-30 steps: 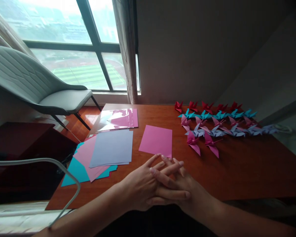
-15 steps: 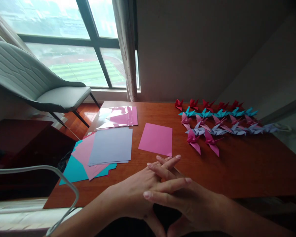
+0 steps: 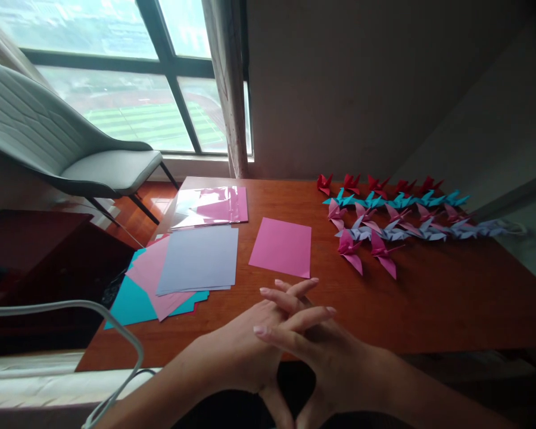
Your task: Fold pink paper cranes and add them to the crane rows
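My left hand (image 3: 250, 342) and my right hand (image 3: 346, 363) are laced together in front of the table's near edge. Their fingers are stretched out and cross between one another, with the thumbs pointing down. Neither hand holds any object. Just beyond the fingertips, a square sheet of magenta paper (image 3: 281, 247) lies flat on the wooden table (image 3: 451, 304). To the right of it, two magenta paper cranes (image 3: 349, 251) stand nearest to me. Behind them are rows of folded cranes in lavender (image 3: 390, 232), light pink (image 3: 337, 214), turquoise (image 3: 370, 199) and red (image 3: 377, 186).
Left of the magenta sheet lie overlapping sheets of lavender paper (image 3: 201, 256), pink paper (image 3: 145, 271) and turquoise paper (image 3: 129, 307). A clear packet of paper (image 3: 212, 205) rests behind them. A white cable (image 3: 78, 304) curves at lower left. A chair (image 3: 111, 170) stands by the window.
My laced hands have shifted slightly left, fingers still crossed. The view has tilted a little, so the table sits slightly higher. The papers and cranes stay in place.
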The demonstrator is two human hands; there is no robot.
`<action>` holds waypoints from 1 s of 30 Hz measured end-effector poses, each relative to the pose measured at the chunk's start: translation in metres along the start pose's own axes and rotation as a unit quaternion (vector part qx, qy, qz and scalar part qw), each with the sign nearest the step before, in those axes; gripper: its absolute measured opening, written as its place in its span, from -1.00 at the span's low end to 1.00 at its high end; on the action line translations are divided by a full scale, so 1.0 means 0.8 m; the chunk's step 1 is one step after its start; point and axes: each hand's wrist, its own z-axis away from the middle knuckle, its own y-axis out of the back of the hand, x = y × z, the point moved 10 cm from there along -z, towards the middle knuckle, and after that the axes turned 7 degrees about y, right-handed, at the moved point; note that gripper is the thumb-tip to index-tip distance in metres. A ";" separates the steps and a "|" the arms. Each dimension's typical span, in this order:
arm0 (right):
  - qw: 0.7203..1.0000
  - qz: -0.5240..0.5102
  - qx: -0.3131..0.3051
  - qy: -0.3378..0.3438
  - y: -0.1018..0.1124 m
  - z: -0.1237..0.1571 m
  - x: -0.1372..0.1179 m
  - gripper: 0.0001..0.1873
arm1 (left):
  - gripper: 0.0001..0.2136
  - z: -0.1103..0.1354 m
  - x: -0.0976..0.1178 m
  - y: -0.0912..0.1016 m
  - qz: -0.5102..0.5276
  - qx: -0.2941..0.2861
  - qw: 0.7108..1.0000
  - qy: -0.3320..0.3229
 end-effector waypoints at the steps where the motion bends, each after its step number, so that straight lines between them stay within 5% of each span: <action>1: 1.000 -0.007 0.006 -0.002 0.000 0.001 0.001 0.26 | 0.23 0.000 -0.005 -0.001 0.006 0.011 1.000 0.005; 12: 0.998 -0.021 0.049 -0.030 -0.010 0.015 0.014 0.21 | 0.26 0.004 -0.011 -0.013 -0.022 0.053 0.998 0.017; 19: 0.984 -0.013 0.177 0.014 0.022 0.005 0.009 -0.10 | 0.15 -0.003 -0.009 -0.003 -0.041 0.083 0.996 -0.008; 22: 0.975 0.015 0.223 0.014 0.031 0.002 0.012 -0.33 | -0.17 -0.007 0.004 0.008 -0.018 0.135 0.990 -0.032; 25: 0.977 0.083 0.197 0.004 0.029 -0.004 0.019 -0.43 | -0.42 -0.006 0.001 0.016 -0.005 0.187 0.982 -0.022; 30: 0.947 0.194 0.199 -0.161 0.052 0.020 0.078 -0.37 | -0.32 0.023 -0.050 0.054 -0.095 0.337 0.929 0.120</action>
